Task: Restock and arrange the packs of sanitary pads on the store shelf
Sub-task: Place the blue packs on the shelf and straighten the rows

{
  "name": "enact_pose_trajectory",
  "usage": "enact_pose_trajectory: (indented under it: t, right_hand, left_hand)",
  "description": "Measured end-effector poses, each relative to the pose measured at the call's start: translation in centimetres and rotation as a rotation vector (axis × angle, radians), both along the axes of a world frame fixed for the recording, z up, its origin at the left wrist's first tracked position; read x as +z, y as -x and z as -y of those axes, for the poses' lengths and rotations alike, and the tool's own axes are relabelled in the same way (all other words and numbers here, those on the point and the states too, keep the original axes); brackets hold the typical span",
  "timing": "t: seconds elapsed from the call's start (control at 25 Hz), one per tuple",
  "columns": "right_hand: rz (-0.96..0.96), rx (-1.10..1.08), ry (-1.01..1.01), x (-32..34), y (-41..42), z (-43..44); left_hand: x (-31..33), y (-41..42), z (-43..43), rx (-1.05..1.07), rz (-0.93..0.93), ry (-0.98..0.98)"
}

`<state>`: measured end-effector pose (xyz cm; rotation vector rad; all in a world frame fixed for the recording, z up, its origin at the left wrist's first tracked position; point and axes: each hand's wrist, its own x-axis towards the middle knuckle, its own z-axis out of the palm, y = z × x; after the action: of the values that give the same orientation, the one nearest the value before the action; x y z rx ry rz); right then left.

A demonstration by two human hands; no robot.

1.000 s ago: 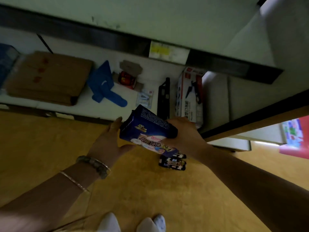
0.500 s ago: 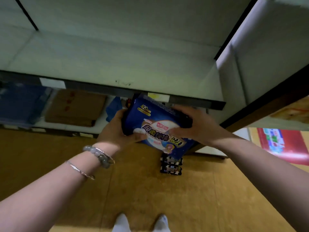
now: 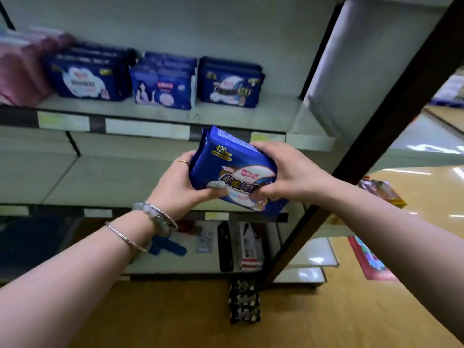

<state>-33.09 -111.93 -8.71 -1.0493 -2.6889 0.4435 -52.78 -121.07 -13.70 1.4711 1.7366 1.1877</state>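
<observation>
One blue pad pack (image 3: 227,169) gripped between left hand (image 3: 179,187) and right hand (image 3: 288,172), three blue stacks (image 3: 160,91) and one pink stack (image 3: 20,71) on the upper shelf (image 3: 226,114)

Pale grey metal store shelving (image 3: 226,26) fills twelve o'clock; its dark upright post (image 3: 374,136) slants toward one; glossy yellow-brown floor (image 3: 150,322) at six.

2 grips (image 3: 175,187) (image 3: 293,172), 1 held pk (image 3: 226,159)
</observation>
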Motion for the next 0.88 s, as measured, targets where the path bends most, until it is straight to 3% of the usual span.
enact_pose_trajectory:
  t: [0.24, 0.44, 0.68, 0.88]
  right_hand:
    - [-0.038, -0.046, -0.218, 7.1, 0.7, 1.8]
    - [0.039, -0.07, -0.436, 8.2, 0.2, 0.7]
    - [0.069, -0.155, -0.376, 7.0, 1.6, -7.6]
    - [0.04, -0.091, -0.358, 4.9, 4.1, -15.6]
  left_hand:
    - [7.0, 1.4, 0.2, -0.089, -0.03, -0.14]
    - [8.1, 2.1, -1.2, -0.148, -0.148, -0.16]
    - [8.4, 4.7, -5.5, -0.026, -0.49, -0.067]
    - [8.9, 6.6, -10.3, 0.045, -0.645, 0.023]
